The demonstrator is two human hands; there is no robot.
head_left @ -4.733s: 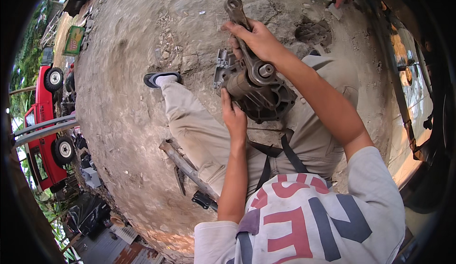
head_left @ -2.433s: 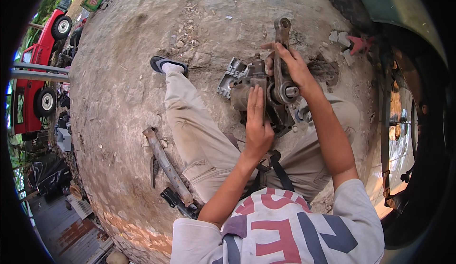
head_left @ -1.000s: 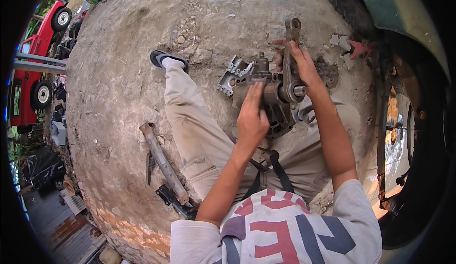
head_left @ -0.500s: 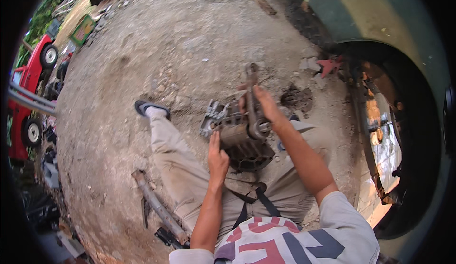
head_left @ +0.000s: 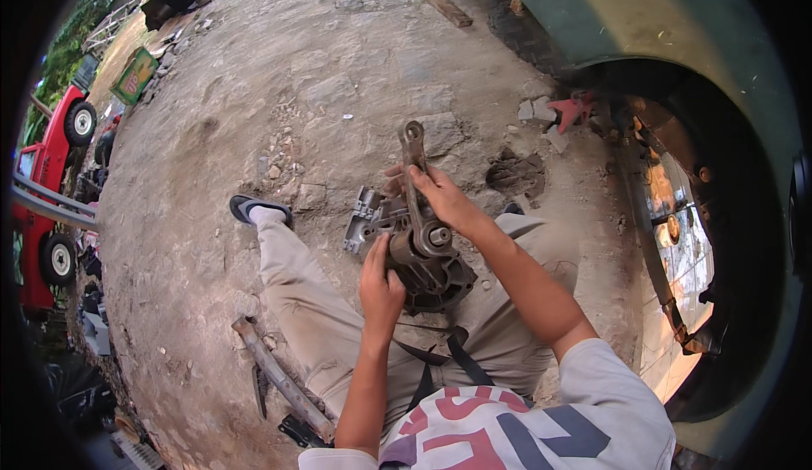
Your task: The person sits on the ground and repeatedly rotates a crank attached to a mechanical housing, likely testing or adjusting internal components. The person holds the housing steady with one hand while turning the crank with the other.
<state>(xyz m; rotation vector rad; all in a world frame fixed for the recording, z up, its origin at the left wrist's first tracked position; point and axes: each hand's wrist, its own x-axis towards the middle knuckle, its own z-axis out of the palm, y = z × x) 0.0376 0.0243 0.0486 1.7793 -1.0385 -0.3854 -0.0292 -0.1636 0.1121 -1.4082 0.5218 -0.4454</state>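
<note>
Brown metal lever leans left now, near-upright a second ago; our right hand, forearm slanting from lower right, wraps its fingers round it. Our left hand touches the housing between our legs, finger grip unclear.

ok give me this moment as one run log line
left hand: against metal housing; right hand: gripping lever arm; metal bar: on ground, left

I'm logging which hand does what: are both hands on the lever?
No, only the right hand holds the lever, while the left hand rests its fingers against the metal casing.
</note>
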